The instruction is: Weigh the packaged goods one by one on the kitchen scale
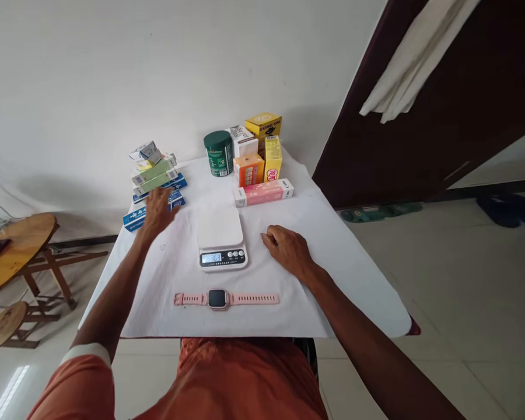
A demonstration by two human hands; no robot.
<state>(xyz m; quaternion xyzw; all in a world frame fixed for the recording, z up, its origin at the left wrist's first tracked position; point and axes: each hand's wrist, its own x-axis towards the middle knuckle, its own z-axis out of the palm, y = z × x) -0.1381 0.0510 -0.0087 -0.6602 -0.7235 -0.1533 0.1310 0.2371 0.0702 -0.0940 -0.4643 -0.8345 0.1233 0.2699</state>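
My left hand is over a long blue box at the table's left side, hiding its middle. Its thumb stands away from the other fingers, and I cannot tell whether it touches the box. Just behind lie another blue box, a pale green box and a small white and blue box stacked on top. My right hand rests on the cloth with fingers curled in, right of the white digital scale. Nothing lies on the scale's plate, and its lit display seems to read 363.
A pink smartwatch lies stretched out near the front edge. Toward the back stand a green canister, an orange box, yellow boxes, a white box and a pink box. A wooden stool stands left.
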